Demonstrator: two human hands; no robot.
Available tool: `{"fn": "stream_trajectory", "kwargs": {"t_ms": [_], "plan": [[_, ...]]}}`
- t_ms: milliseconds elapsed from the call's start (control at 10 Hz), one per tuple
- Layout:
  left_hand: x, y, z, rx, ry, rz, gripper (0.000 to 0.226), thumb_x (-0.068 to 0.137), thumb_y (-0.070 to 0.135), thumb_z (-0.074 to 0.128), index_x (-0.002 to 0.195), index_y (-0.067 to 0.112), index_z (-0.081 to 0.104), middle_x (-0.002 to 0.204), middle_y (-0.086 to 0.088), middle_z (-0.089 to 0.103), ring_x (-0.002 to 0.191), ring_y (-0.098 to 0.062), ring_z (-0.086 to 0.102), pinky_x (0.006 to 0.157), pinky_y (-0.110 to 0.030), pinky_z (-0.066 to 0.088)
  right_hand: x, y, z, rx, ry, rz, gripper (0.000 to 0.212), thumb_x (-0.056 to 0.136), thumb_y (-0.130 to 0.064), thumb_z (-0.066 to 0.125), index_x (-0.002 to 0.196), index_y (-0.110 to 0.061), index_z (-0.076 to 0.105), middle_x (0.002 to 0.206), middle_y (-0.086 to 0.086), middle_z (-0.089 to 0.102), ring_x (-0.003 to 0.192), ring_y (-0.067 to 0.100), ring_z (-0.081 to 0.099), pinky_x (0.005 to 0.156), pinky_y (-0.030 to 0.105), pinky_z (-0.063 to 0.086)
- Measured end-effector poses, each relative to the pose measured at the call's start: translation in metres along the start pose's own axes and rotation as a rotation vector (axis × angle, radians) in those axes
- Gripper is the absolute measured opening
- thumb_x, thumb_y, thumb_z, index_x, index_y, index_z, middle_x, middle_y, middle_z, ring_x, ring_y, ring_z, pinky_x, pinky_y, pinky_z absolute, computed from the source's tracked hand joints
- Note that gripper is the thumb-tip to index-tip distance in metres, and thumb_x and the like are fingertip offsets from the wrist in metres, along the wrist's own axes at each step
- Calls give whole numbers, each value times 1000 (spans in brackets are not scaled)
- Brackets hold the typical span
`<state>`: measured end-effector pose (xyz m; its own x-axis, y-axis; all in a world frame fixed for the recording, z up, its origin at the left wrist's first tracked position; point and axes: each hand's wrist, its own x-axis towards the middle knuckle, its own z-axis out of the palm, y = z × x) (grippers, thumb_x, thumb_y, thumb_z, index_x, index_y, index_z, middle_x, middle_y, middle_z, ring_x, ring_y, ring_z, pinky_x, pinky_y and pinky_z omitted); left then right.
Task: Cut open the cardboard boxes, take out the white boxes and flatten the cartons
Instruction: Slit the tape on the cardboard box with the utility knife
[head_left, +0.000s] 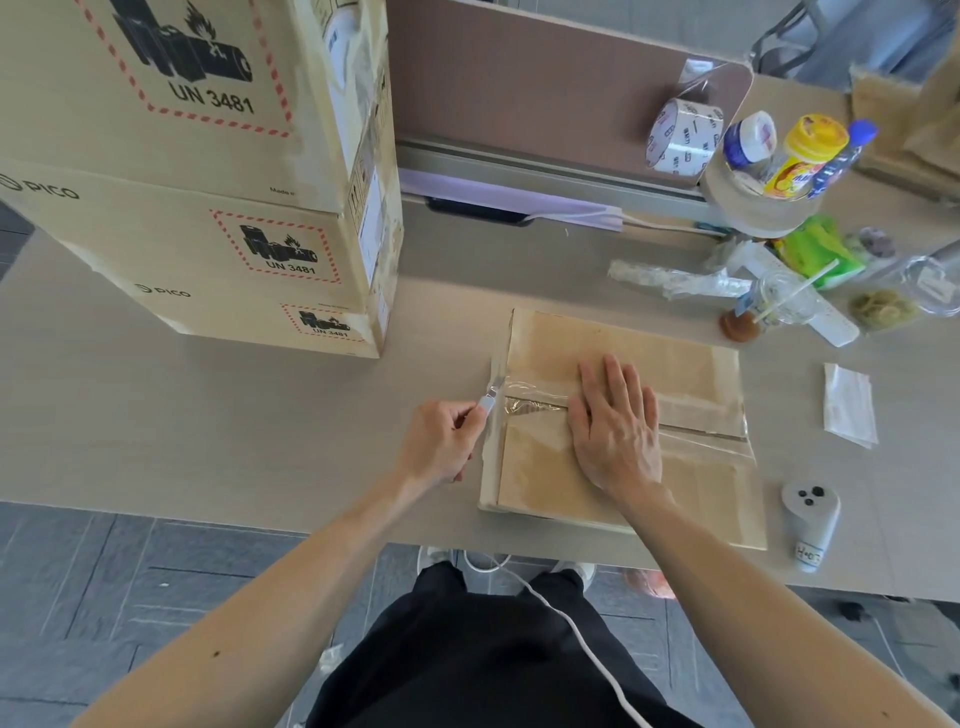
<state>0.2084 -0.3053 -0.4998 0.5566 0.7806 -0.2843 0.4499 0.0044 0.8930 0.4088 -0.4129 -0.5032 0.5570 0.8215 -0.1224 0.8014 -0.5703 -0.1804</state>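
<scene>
Starting at the upper left of the frame, we count three stacked cardboard boxes (156, 234) standing on the pale table (208, 426), each printed with a red-dashed battery label. Toward the centre, our left hand (441, 447) closes its grip around one small white cutter (488, 397), its tip at the clear tape on the left edge of one brown carton (540, 467) lying on the table. Our right hand (618, 431) presses flat on that carton, fingers straight, gripping nothing. Further right we see one tape roll (683, 137) and one white controller (810, 525). Grey floor tiles (104, 571) show below.
</scene>
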Motion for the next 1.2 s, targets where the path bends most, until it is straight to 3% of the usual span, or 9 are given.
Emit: {"fn": "stream_trajectory", "kwargs": {"t_ms": [200, 400, 600, 700, 800, 1000, 1200], "plan": [[-4, 0, -1, 17, -21, 5, 48, 101, 19, 51, 58, -1, 43, 47, -13, 51, 29, -18, 52, 35, -23, 26, -1, -2, -1, -7, 8, 0, 63, 97, -55, 12, 155, -34, 22, 165, 2, 16, 151, 27, 10, 123, 46, 7], [-9, -2, -2, -13, -36, 8, 48, 101, 18, 51, 58, -4, 44, 46, -10, 50, 29, -18, 51, 38, -27, 27, 0, -2, 0, -12, 5, 9, 55, 102, -50, 21, 155, -34, 21, 165, 2, 15, 151, 27, 10, 123, 46, 8], [-15, -5, -2, -22, -36, 18, 50, 101, 20, 51, 59, -5, 44, 46, -9, 49, 30, -18, 50, 36, -25, 28, -1, -1, 0, -10, -5, 7, 59, 100, -52, 17, 155, -34, 20, 165, 2, 15, 151, 27, 10, 123, 46, 8], [-21, -4, 5, 45, -85, 127, 55, 101, 26, 53, 53, -1, 43, 44, -13, 45, 32, -15, 42, 39, -27, 25, -1, -2, -1, -15, -9, 6, 59, 100, -53, 16, 156, -34, 18, 165, 2, 14, 152, 27, 10, 123, 45, 7], [-28, -3, 14, 98, -57, 196, 59, 100, 30, 57, 50, 10, 33, 43, 2, 28, 39, -9, 25, 43, -29, 20, 0, -1, -1, -6, -3, 5, 59, 100, -54, 14, 156, -35, 17, 165, 1, 13, 152, 26, 9, 123, 45, 6], [-27, -21, -5, 77, 77, 188, 55, 96, 41, 47, 56, 5, 36, 48, 2, 31, 44, -11, 27, 44, -35, 23, 0, -2, -1, 12, -17, 7, 55, 103, -51, 19, 156, -36, 14, 166, 0, 10, 152, 24, 5, 124, 44, 4], [-16, -17, 5, 243, 117, 227, 48, 96, 31, 50, 56, 12, 31, 48, 3, 25, 47, -14, 22, 48, -33, 20, -1, -1, -2, 31, -26, 12, 55, 104, -50, 22, 156, -36, 15, 166, -1, 8, 153, 23, 3, 124, 44, 3]]}}
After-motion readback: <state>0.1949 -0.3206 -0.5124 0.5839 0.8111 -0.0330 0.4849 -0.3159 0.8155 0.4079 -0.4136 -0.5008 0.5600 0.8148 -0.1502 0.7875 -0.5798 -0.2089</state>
